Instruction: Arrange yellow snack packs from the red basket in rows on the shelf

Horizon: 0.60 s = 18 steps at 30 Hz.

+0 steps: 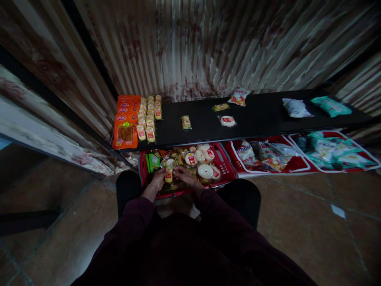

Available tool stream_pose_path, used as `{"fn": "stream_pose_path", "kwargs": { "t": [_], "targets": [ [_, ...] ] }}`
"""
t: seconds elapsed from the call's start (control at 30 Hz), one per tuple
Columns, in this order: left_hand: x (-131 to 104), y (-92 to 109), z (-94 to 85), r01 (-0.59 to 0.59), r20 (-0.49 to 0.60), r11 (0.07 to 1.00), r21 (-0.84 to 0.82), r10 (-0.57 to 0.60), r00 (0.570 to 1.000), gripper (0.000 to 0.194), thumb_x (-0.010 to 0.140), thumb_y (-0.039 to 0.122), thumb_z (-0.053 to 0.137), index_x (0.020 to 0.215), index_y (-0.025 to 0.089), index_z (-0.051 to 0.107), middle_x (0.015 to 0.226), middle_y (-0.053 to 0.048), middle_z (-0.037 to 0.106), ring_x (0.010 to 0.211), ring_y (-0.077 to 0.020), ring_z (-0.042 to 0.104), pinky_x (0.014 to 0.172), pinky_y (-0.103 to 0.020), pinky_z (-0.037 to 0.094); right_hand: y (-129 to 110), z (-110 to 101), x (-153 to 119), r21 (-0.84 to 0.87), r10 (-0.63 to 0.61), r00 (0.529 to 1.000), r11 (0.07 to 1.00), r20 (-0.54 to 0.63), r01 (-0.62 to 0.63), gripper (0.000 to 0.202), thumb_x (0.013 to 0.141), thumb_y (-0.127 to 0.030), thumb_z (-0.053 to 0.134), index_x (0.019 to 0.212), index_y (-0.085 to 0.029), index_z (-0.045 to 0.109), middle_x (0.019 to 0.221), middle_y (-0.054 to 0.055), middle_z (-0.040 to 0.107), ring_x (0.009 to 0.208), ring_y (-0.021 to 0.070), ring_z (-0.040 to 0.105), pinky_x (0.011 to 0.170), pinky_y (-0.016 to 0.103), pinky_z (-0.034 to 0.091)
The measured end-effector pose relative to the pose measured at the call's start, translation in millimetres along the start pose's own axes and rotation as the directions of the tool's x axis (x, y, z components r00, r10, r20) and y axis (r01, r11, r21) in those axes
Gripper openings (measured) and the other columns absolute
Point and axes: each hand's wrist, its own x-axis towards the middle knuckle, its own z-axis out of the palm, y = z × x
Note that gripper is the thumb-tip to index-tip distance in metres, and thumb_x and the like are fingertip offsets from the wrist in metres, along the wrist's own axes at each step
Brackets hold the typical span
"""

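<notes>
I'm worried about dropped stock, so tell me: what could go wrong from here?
The small yellow packet at the left hand and right hand is above a red basket crowded with loose packets, so it might slip and get mixed among them.
The front orange bag reaches the front edge of the black shelf, so a bump could perhaps knock it off.

A small, wrapped yellow snack packet [168, 174], marked with a patch of red, sits in the grasp of a person's left hand [158, 178], its long side pointing away from the body, above a filled red basket [226, 165].
</notes>
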Motion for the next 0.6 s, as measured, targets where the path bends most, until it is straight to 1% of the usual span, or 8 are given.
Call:
{"fn": "stream_pose_path", "kwargs": {
  "t": [0.13,0.27,0.4,0.47,0.53,0.6],
  "targets": [
    [-1.3,1.4,5.0,-0.003,-0.060,1.000,0.003,0.003,0.998,0.029,0.066,0.006,0.066,0.094,0.011,0.061,0.067,-0.002,0.065,0.055,-0.0098,0.059,0.053,-0.019,0.046,-1.1,0.5,-2.0,-0.104,-0.057,0.997,0.993,0.054,0.063,0.038,0.074,-0.041,0.064,0.105,-0.019,0.061,0.089,0.002,0.067,0.075,0.0137,0.061,0.079,0.033,0.051],
    [-4.8,4.4,10.3,-0.013,-0.084,0.999,0.030,0.016,0.996,0.028,0.068,0.012,0.067,0.095,0.012,0.060,0.068,-0.002,0.064,0.054,-0.0093,0.059,0.050,-0.018,0.042,-3.5,4.1,-6.4,-0.147,-0.118,0.993,0.982,0.024,0.120,0.037,0.074,-0.036,0.063,0.107,-0.019,0.061,0.101,0.005,0.067,0.092,0.0181,0.062,0.090,0.036,0.048],
    [-13.1,11.7,17.5,-0.042,-0.051,0.999,-0.002,0.042,0.998,0.023,0.069,0.010,0.066,0.091,0.012,0.060,0.071,-0.003,0.066,0.058,-0.0100,0.060,0.053,-0.018,0.044,-11.0,7.1,-15.6,-0.098,-0.177,0.983,0.979,0.046,0.181,0.042,0.074,-0.034,0.063,0.113,-0.019,0.059,0.109,0.007,0.066,0.102,0.0207,0.061,0.096,0.039,0.046],
    [-18.6,16.2,21.5,-0.048,-0.003,0.998,-0.028,0.047,0.999,0.021,0.068,0.006,0.062,0.088,0.011,0.061,0.072,-0.004,0.066,0.060,-0.0106,0.062,0.055,-0.019,0.045,-16.2,7.4,-20.7,-0.071,-0.177,0.983,0.981,0.052,0.180,0.045,0.074,-0.035,0.063,0.116,-0.020,0.058,0.111,0.007,0.066,0.104,0.0216,0.060,0.095,0.040,0.046],
    [-24.3,20.9,25.6,-0.047,0.036,0.998,-0.040,0.048,0.998,0.022,0.068,0.001,0.058,0.087,0.011,0.061,0.073,-0.005,0.067,0.062,-0.0112,0.063,0.057,-0.019,0.046,-21.2,7.0,-25.2,-0.036,-0.160,0.987,0.986,0.034,0.161,0.046,0.074,-0.036,0.063,0.117,-0.020,0.058,0.112,0.008,0.065,0.105,0.0220,0.060,0.093,0.039,0.048],
    [-29.6,25.4,29.4,-0.054,0.046,0.998,-0.040,0.056,0.997,0.026,0.067,-0.001,0.055,0.088,0.011,0.062,0.075,-0.005,0.068,0.064,-0.0115,0.063,0.058,-0.019,0.046,-25.4,6.5,-28.8,0.005,-0.144,0.990,0.990,0.002,0.144,0.047,0.073,-0.036,0.063,0.117,-0.021,0.058,0.114,0.008,0.065,0.105,0.0219,0.060,0.092,0.039,0.049]
  ]
}}
